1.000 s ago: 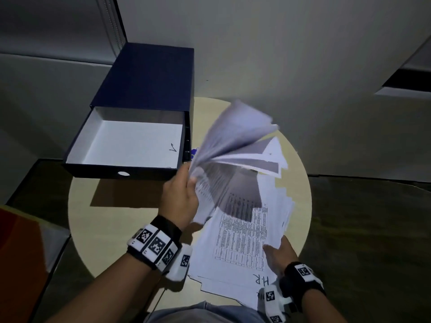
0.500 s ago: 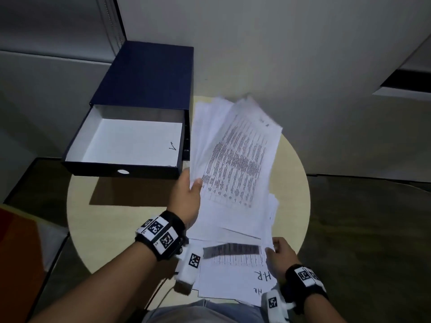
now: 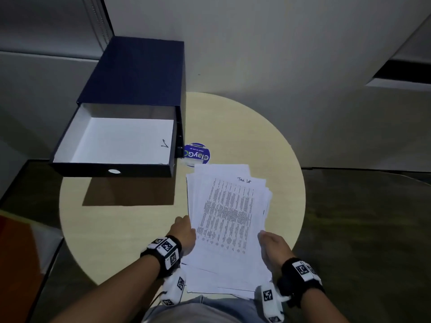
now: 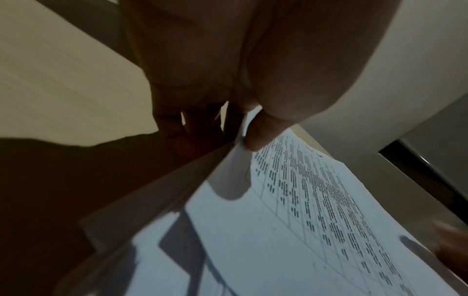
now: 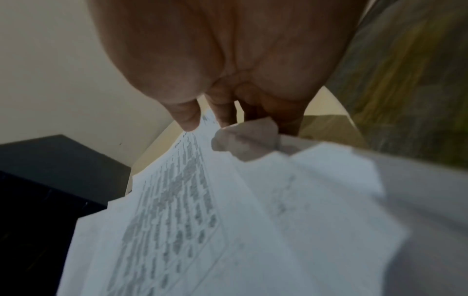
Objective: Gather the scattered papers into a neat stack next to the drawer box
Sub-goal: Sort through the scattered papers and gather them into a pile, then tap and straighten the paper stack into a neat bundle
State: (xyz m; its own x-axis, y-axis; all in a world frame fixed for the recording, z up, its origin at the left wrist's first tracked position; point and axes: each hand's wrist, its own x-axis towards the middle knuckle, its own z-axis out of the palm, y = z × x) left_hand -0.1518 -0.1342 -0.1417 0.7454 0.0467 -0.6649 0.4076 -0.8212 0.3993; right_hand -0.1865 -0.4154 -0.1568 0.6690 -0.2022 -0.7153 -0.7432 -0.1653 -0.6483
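The round table (image 3: pixel 112 229) carries the drawer box (image 3: pixel 130 101), up and to the left of both hands. The papers (image 3: pixel 231 220), fanned high a second ago, now lie together between the hands, edges uneven; squaring likely remains. The left hand (image 3: pixel 184 234) and right hand (image 3: pixel 275 250) each pinch a side.

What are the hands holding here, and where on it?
Both hold the papers: left hand pinches the left edge, right hand the right edge, near the bottom.
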